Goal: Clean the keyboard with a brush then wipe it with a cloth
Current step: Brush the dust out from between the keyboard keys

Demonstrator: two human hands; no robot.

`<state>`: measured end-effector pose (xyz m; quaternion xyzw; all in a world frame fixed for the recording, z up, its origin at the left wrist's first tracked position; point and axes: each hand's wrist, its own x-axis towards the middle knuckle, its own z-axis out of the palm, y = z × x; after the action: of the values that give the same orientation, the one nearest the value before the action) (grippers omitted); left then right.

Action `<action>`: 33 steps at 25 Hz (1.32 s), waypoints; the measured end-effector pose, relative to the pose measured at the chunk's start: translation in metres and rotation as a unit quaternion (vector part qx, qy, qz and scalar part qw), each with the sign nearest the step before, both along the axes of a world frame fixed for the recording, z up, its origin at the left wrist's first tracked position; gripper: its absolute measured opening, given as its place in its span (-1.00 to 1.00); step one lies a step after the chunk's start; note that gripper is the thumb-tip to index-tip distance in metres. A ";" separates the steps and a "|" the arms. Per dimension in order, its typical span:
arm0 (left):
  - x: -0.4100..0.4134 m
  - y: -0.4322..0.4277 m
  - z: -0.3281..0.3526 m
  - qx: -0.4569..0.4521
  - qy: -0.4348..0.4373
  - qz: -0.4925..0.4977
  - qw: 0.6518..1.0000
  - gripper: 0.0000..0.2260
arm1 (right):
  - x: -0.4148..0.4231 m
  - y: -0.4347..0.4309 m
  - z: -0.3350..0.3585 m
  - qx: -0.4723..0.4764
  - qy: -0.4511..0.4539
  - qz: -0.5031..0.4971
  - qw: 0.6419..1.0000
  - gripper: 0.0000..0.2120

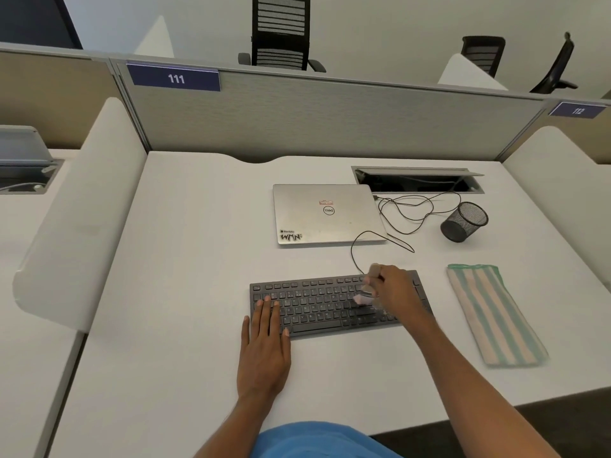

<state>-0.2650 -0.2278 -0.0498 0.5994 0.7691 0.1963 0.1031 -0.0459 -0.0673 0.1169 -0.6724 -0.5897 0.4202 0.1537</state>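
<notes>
A dark grey keyboard (317, 304) lies on the white desk (185, 259) in front of me. My left hand (264, 345) rests flat on its left end, fingers straight over the keys. My right hand (395, 287) grips a small brush (365, 290) with a pale handle; its light bristles touch the keys right of the keyboard's middle and look blurred. A folded cloth (494, 314) with green and beige stripes lies on the desk to the right of the keyboard, apart from both hands.
A shut silver laptop (325, 213) sits behind the keyboard, with thin black cables (406, 209) running to an open cable tray (418, 180). A black mesh cup (464, 221) lies tipped at the back right. Partitions enclose the desk; office chairs stand beyond.
</notes>
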 end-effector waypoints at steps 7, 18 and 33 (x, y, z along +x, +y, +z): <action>0.000 -0.001 0.002 0.001 -0.006 0.000 1.000 -0.45 | -0.043 -0.017 0.001 0.013 -0.012 0.065 0.998 -0.84; -0.001 -0.001 0.000 0.000 -0.008 -0.002 1.000 -0.45 | 0.001 -0.004 0.000 0.030 -0.036 0.007 0.999 -0.77; -0.001 -0.001 0.000 0.006 -0.011 -0.004 1.000 -0.45 | 0.005 -0.018 -0.010 0.054 -0.011 0.010 0.998 -0.72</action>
<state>-0.2662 -0.2293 -0.0501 0.6012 0.7642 0.2069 0.1084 -0.0404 -0.0855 0.1070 -0.6614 -0.6201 0.3819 0.1793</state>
